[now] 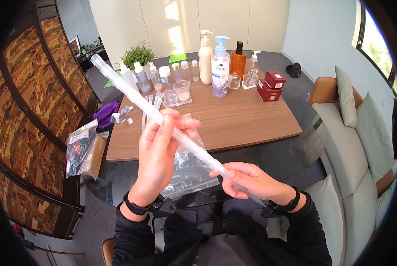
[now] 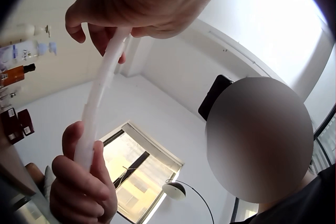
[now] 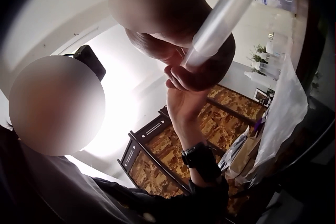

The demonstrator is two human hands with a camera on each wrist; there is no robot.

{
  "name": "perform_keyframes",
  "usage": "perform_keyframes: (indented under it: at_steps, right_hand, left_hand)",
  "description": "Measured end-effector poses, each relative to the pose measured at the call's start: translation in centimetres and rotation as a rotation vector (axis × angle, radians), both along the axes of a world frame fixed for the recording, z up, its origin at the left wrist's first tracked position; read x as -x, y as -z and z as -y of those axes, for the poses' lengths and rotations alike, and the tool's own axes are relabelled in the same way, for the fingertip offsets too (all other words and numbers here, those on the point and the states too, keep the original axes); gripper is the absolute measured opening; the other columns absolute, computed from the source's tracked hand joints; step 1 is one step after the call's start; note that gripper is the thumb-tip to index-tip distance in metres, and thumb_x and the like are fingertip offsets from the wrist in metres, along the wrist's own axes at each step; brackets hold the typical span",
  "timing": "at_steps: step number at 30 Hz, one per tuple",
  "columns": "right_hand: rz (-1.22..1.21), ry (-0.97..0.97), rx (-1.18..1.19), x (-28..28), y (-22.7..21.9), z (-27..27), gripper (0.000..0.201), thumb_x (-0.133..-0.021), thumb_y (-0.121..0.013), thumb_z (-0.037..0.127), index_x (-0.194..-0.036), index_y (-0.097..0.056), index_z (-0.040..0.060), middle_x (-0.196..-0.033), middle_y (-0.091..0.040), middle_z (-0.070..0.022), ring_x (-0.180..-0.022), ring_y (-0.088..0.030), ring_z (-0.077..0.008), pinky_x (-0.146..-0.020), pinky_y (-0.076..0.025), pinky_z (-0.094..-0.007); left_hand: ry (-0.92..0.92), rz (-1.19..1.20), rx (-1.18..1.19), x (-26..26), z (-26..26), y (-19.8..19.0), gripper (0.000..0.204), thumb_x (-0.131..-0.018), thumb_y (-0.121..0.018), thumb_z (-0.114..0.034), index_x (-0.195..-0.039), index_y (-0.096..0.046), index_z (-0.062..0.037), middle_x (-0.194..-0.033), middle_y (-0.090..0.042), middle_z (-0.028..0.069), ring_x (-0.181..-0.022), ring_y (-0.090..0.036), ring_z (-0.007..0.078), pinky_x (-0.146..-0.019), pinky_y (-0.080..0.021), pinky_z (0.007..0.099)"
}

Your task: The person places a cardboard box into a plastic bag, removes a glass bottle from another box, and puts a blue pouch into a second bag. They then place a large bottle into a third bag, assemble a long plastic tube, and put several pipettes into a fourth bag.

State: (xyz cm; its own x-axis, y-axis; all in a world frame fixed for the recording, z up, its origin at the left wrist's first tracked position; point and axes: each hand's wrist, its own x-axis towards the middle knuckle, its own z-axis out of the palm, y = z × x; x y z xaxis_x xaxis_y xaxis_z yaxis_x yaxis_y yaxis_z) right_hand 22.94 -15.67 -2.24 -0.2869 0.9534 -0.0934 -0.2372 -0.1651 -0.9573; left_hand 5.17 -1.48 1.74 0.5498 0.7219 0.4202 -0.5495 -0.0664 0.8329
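A long translucent white plastic tube (image 1: 134, 95), with stepped joints along it and a thin tapered lower end, slants across the head view above the table. My left hand (image 1: 157, 148) pinches it near the middle between thumb and fingers. Close to the lower end, my right hand (image 1: 254, 179) grips it with the thumb on top. The left wrist view shows the tube (image 2: 97, 98) running down into the right hand's curled fingers. In the right wrist view, a wider section of the tube (image 3: 218, 29) ends beside the right hand, with a narrower piece emerging from it.
On the wooden board (image 1: 234, 128) stand pump bottles (image 1: 220, 73), small bottles, clear cups (image 1: 182, 91) and red boxes (image 1: 270, 91). A clear plastic bag (image 1: 189, 170) lies under the hands. At left are a filled bag (image 1: 81, 148) and purple cloth (image 1: 105, 114); a sofa (image 1: 349, 146) is right.
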Motion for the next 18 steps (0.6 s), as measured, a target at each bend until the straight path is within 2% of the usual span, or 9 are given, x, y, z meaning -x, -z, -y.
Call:
perform_keyframes:
  at_steps: [5,9,12,15,18]
  right_hand:
    - [0.077,-0.016,-0.045,-0.1,0.0,0.3,0.042,-0.106,-0.038,0.028,-0.137,-0.046,0.0015,-0.075,-0.058,-0.0046,-0.054,-0.049,-0.0068,-0.051,-0.041,-0.0202]
    - [0.125,-0.007,-0.006,-0.1,-0.5,0.2,0.040,-0.106,-0.039,0.030,-0.132,-0.050,0.0010,-0.076,-0.059,-0.0050,-0.056,-0.053,-0.0075,-0.053,-0.044,-0.0219]
    - [0.121,0.041,0.039,0.1,-0.4,-0.2,0.038,-0.106,-0.039,0.031,-0.124,-0.052,0.0008,-0.078,-0.060,-0.0048,-0.055,-0.052,-0.0072,-0.053,-0.043,-0.0223]
    - [0.078,0.009,-0.040,0.1,0.4,-0.8,0.037,-0.106,-0.039,0.032,-0.120,-0.053,0.0009,-0.078,-0.059,-0.0045,-0.056,-0.051,-0.0070,-0.053,-0.042,-0.0220]
    - [0.066,0.011,-0.050,0.5,0.1,-0.7,0.039,-0.106,-0.039,0.033,-0.123,-0.051,0.0003,-0.075,-0.055,-0.0022,-0.055,-0.046,-0.0054,-0.051,-0.038,-0.0204]
  left_hand:
    - [-0.002,0.007,-0.002,0.2,-0.3,-0.1,0.023,-0.105,-0.042,-0.026,-0.114,-0.051,-0.0064,-0.102,-0.068,0.0168,-0.088,-0.063,0.0172,-0.086,-0.049,0.0341]
    - [-0.067,-0.038,-0.066,-0.1,0.3,0.1,0.025,-0.104,-0.042,-0.027,-0.115,-0.051,-0.0058,-0.104,-0.069,0.0178,-0.087,-0.063,0.0176,-0.082,-0.050,0.0338]
    - [-0.075,-0.080,-0.131,-0.6,1.0,0.3,0.027,-0.104,-0.042,-0.031,-0.115,-0.051,-0.0074,-0.104,-0.069,0.0184,-0.086,-0.063,0.0184,-0.080,-0.050,0.0337]
    - [-0.066,-0.075,-0.139,-0.7,1.2,0.3,0.027,-0.105,-0.042,-0.031,-0.115,-0.051,-0.0078,-0.106,-0.068,0.0200,-0.086,-0.064,0.0190,-0.080,-0.050,0.0343]
    - [-0.067,-0.070,-0.145,-0.7,1.2,0.2,0.027,-0.105,-0.041,-0.031,-0.115,-0.050,-0.0078,-0.107,-0.068,0.0209,-0.085,-0.064,0.0192,-0.080,-0.050,0.0346]
